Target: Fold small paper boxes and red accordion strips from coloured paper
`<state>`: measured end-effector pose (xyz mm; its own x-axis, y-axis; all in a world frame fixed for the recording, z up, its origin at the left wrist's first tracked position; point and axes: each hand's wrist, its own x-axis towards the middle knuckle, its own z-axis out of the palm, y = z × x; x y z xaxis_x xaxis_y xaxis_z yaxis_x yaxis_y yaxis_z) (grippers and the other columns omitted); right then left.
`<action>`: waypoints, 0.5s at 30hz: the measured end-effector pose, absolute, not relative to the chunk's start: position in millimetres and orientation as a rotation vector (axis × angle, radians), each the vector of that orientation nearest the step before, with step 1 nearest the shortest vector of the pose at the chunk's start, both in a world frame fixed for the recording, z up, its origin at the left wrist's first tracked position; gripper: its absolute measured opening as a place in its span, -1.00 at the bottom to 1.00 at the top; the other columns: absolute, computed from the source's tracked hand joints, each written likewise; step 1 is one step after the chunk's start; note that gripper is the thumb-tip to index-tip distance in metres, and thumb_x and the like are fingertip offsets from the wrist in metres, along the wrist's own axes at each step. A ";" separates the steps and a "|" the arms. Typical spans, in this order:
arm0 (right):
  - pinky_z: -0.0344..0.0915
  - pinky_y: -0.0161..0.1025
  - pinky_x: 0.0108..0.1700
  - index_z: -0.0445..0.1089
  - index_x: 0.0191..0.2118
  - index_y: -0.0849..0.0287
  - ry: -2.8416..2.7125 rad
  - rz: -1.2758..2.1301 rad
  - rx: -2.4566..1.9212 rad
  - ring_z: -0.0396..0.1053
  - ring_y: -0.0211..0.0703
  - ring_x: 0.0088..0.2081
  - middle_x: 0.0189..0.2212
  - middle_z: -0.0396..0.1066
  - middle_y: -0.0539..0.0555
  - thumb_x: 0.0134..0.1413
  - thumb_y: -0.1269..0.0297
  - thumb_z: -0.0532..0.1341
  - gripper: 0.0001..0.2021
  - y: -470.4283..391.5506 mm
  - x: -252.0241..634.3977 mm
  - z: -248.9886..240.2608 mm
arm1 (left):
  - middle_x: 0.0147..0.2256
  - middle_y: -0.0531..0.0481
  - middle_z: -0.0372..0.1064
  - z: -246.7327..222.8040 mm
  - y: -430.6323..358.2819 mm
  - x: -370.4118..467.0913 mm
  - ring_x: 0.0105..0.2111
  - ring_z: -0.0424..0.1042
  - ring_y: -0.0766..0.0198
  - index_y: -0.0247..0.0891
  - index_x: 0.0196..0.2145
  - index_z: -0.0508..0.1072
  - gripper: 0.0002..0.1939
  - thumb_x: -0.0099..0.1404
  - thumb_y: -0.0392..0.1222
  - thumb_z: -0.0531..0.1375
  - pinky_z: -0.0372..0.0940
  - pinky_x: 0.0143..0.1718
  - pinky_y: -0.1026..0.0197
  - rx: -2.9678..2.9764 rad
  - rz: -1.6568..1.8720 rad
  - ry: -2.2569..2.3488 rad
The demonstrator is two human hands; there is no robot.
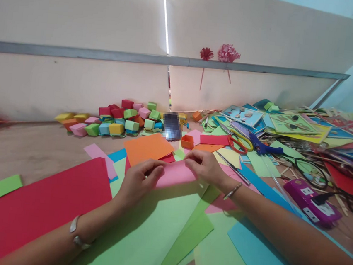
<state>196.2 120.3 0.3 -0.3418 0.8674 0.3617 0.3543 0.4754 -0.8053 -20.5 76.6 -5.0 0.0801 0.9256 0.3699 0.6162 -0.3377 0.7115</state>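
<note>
A strip of pink paper is stretched between my two hands, over a large light green sheet. My left hand pinches its left end between thumb and fingers. At the right end, my right hand grips the upper edge, fingers bent over it. Just beyond the hands lie an orange sheet and a small open orange paper box. To the left, a large red sheet reaches toward my left forearm.
Several coloured paper boxes are piled by the wall. On the right are scissors, a blue glue gun, a metal pen-like tool, and a purple power strip with cables. Blue paper lies beneath my right forearm.
</note>
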 end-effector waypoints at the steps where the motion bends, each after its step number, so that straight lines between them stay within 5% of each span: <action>1: 0.11 -0.34 -0.45 0.43 -0.45 0.20 -1.879 0.840 -1.049 0.18 -0.32 -0.52 -0.59 0.29 -0.06 0.03 0.38 0.19 -0.90 121.1 196.4 0.0 | -0.49 -0.01 0.51 -5.4 76.9 -20.4 -0.53 0.40 0.24 -0.24 -0.30 0.59 -0.67 0.27 0.02 0.13 0.24 -0.53 0.27 1.961 1.128 1.543; 9: 0.15 -0.33 -0.39 0.50 -0.42 0.21 -1.856 0.894 -1.141 0.30 -0.27 -0.45 -0.52 0.43 -0.01 0.04 0.39 0.19 -0.86 127.4 198.2 -5.3 | -0.37 -0.07 0.60 -6.1 82.1 -21.9 -0.38 0.50 0.13 -0.21 -0.32 0.64 -0.68 0.16 0.03 0.19 0.34 -0.40 0.22 1.880 1.080 1.592; 15: 0.23 -0.32 -0.26 0.54 -0.32 0.22 -2.178 0.572 -1.229 0.41 -0.23 -0.32 -0.35 0.54 0.06 0.14 0.48 0.16 -0.81 126.9 198.4 -4.0 | -0.38 -0.09 0.62 -7.6 82.0 -20.7 -0.38 0.53 0.07 -0.21 -0.33 0.64 -0.66 0.16 0.04 0.17 0.34 -0.40 0.18 1.887 1.009 1.616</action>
